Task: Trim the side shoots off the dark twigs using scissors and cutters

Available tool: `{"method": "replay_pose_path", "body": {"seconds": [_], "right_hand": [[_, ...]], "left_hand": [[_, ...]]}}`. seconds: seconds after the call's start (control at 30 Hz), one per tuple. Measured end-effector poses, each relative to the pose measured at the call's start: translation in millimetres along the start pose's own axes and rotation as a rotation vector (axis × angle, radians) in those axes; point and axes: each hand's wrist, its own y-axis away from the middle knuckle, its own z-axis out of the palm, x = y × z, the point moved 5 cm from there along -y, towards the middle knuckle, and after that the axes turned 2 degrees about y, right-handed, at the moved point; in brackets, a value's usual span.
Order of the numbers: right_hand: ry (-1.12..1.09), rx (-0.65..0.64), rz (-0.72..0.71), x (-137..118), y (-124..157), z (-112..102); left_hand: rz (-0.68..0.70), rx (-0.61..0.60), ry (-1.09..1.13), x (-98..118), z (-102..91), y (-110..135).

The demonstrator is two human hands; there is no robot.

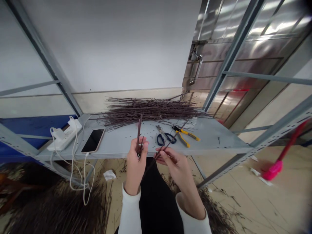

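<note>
The dark twigs [139, 130] in your left hand [136, 159] stand up above the front edge of the shelf, with your left grip clamped round their lower part. Your right hand [174, 162] has thumb and fingers pinched on a longer stick [173, 139], which slants up and away past the tools; whether it is one piece or several is hard to tell. Going by how things lie, you look to be in the middle of handling these few pieces, neither hand having set its share down yet.

Just beyond your hands, dark scraps [148, 130] dot the shelf [219, 138], which suggests that some trimming is done. The blue-handled cutters [161, 138] and yellow-handled pliers [186, 136] lie beside each other, in neither hand. Along the back, the big pile [151, 112] of twigs lies loose and untied, so much seems left if that is your supply; you cannot tell from here whether it is sorted or waiting. Farther out, a phone [93, 141] and power strip [64, 135] sit at the left, and more twigs lie in a floor heap [60, 208] below, their stage unclear
</note>
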Motion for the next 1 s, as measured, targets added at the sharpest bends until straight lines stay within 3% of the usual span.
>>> {"method": "replay_pose_path", "body": {"seconds": [0.17,0.37,0.53,0.8,1.0], "right_hand": [[-0.008,0.023,-0.085,-7,4,5],[-0.003,-0.040,-0.138,-8,4,7],[0.021,-0.113,-0.129,-8,2,9],[0.050,-0.070,-0.100,-5,1,9],[0.029,-0.044,-0.096,-5,1,8]], "left_hand": [[-0.044,-0.201,0.156,-6,3.2,-3],[-0.249,-0.555,0.389,-25,3.9,-7],[-0.296,-0.777,0.426,-29,10.9,-4],[-0.303,-0.833,0.344,-49,11.9,13],[-0.262,-0.700,0.330,-56,9.4,17]]}}
